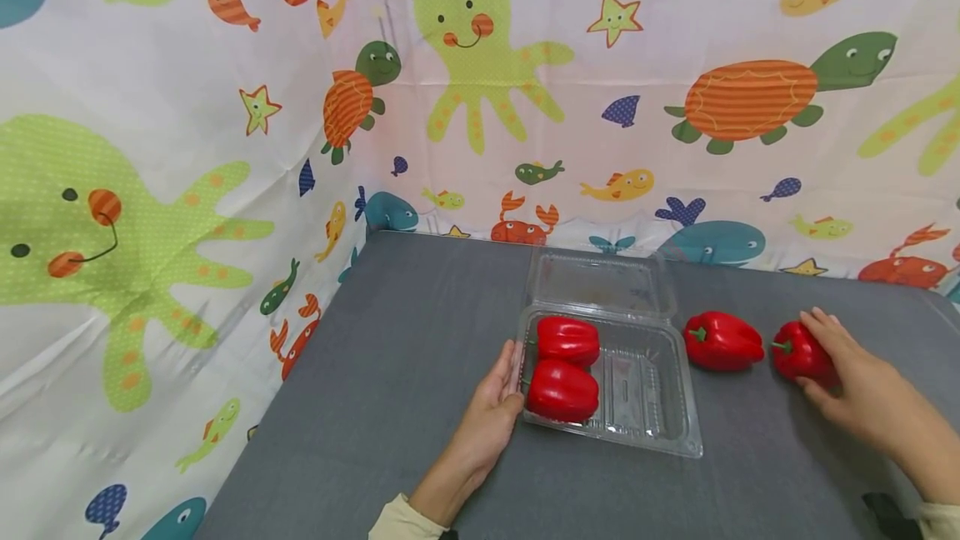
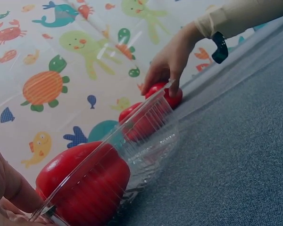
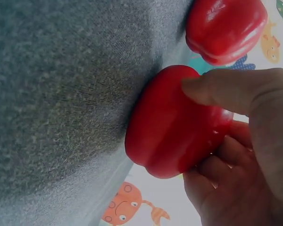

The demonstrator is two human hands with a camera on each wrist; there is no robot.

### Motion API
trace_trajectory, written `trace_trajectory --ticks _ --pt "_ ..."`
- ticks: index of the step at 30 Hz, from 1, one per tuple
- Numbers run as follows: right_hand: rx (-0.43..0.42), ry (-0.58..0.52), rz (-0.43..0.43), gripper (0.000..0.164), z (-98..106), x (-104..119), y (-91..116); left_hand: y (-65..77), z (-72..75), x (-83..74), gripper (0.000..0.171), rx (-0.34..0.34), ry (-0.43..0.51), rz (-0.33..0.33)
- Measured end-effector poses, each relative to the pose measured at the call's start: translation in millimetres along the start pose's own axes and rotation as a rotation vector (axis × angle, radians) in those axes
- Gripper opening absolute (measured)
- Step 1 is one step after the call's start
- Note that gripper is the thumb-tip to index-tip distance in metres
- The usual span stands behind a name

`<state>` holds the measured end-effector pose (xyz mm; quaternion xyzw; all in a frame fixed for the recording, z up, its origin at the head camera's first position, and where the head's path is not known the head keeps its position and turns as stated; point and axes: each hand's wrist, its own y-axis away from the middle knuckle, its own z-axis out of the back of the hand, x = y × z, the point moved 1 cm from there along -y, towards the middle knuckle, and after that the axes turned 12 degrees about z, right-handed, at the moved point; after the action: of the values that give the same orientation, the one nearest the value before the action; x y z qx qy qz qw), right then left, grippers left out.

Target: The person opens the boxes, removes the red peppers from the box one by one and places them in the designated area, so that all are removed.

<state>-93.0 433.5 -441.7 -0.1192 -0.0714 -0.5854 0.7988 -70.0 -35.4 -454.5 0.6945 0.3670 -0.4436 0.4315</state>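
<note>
A clear plastic clamshell container (image 1: 637,390) lies with its lid (image 1: 600,282) folded back. Inside its left half are two red bell peppers, a rear one (image 1: 567,341) and a front one (image 1: 562,391). My left hand (image 1: 487,407) grips the container's left rim, thumb on the near side. Right of the container, a third red bell pepper (image 1: 723,342) lies on the table. Farther right, my right hand (image 1: 855,373) holds a fourth red bell pepper (image 3: 174,122) between thumb and fingers, its green stem pointing left in the head view.
The grey cloth-covered table (image 1: 390,390) runs under everything. A white curtain (image 1: 300,40) printed with sea animals hangs along the back and left sides, close behind the container's lid.
</note>
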Motion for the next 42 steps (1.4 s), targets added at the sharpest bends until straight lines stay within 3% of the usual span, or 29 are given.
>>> trace_trajectory --ticks 5,9,13,17,22,27,34,42 --pt "0.002 0.014 -0.025 0.112 3 8 2 1.4 -0.9 -0.1 0.076 -0.003 0.011 0.018" --pt "-0.066 0.038 0.017 0.107 13 34 3 0.4 -0.3 -0.3 0.076 -0.007 -0.001 0.016" --pt "-0.147 0.016 0.092 0.105 27 83 4 -0.9 1.5 -0.4 0.075 0.0 -0.015 -0.004" --pt "-0.179 -0.097 0.133 0.104 32 141 7 -2.2 2.9 -1.0 0.075 -0.005 -0.013 -0.017" --pt "-0.102 -0.242 0.107 0.094 17 204 9 -3.1 4.2 3.2 0.075 -0.014 -0.012 -0.012" --pt "-0.068 -0.322 0.066 0.09 -8 248 2 -1.3 4.6 7.6 0.076 -0.01 -0.014 -0.027" --pt "-0.064 -0.331 0.109 0.095 -48 276 -11 4.9 8.6 11.4 0.076 -0.035 -0.003 -0.007" --pt "-0.043 -0.305 0.145 0.099 -62 275 -30 -3.1 1.0 9.7 0.076 -0.016 0.004 -0.028"
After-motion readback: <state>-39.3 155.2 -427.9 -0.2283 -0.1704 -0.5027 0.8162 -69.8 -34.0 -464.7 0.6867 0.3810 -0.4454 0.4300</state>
